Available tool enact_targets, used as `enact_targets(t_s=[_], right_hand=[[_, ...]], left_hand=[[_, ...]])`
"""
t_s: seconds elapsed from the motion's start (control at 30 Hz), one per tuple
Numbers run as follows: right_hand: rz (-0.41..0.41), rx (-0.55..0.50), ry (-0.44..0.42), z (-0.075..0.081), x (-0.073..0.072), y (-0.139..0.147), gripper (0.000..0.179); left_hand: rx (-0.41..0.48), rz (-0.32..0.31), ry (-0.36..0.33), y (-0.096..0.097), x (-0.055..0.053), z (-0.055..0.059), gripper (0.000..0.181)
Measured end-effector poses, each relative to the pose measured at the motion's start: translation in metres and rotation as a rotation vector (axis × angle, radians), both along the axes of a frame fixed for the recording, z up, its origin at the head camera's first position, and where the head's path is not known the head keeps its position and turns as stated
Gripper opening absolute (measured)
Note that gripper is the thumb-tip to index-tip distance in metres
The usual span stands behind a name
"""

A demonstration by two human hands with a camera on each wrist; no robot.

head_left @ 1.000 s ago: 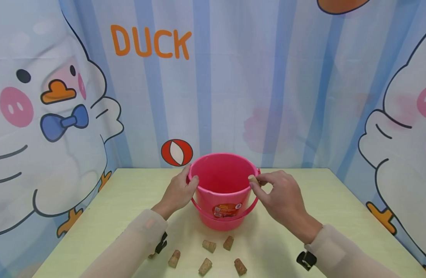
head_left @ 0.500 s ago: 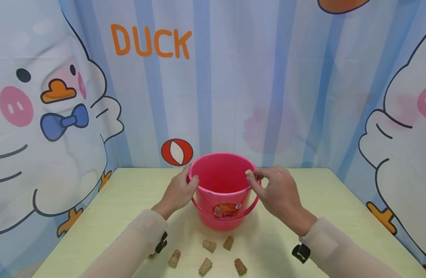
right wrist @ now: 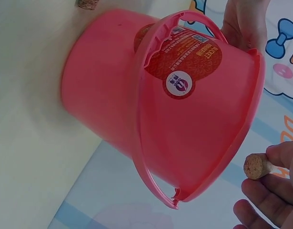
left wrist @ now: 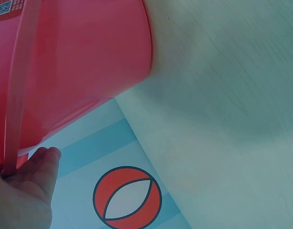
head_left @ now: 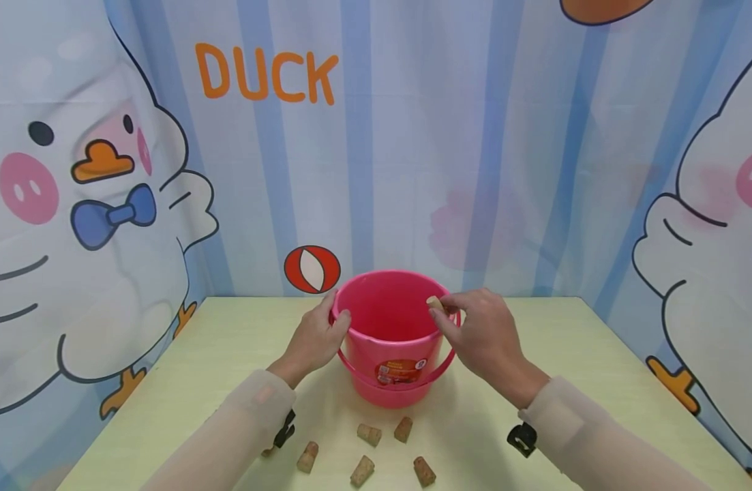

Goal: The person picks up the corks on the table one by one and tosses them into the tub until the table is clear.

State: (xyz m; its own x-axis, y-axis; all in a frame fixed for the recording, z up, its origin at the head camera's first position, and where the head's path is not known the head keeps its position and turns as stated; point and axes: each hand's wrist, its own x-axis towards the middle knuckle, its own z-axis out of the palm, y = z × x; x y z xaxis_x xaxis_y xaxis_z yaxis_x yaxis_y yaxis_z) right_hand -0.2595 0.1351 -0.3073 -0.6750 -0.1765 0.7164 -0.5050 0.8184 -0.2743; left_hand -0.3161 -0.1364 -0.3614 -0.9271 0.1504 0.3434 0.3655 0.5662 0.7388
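Observation:
A pink bucket [head_left: 365,354] stands upright on the table, its handle hanging down across the front. My left hand [head_left: 311,341] holds its left rim, thumb over the edge; in the left wrist view the fingers [left wrist: 44,171] lie against the outside. Between thumb and fingertips, my right hand [head_left: 489,337] pinches a cork [head_left: 434,303] at the bucket's right rim. The right wrist view shows that cork [right wrist: 256,166] just beyond the rim, apart from it. The bucket's bottom inside is hidden.
Several corks lie in front of the bucket, among them a near cork [head_left: 363,471] and a darker cork [head_left: 424,471]. Another is partly hidden by the left wrist strap [head_left: 285,429]. A duck-print curtain [head_left: 406,150] hangs behind the pale table [head_left: 535,354].
My right hand has moved left and slightly up, carrying the cork from beside the right rim to over the bucket's opening. My left hand and the bucket have stayed put.

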Motion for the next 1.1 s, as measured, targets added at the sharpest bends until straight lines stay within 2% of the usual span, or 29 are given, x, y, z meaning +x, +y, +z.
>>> enact_targets(t_s=[0.53, 1.1], right_hand=[[0.022, 0.020, 0.014, -0.005, -0.010, -0.006, 0.025], [-0.007, 0.037, -0.059, -0.011, -0.014, -0.013, 0.025]], left_hand=[[-0.001, 0.008, -0.012, 0.001, 0.000, 0.000, 0.066], [0.012, 0.009, -0.032, 0.001, 0.000, 0.001, 0.067]])
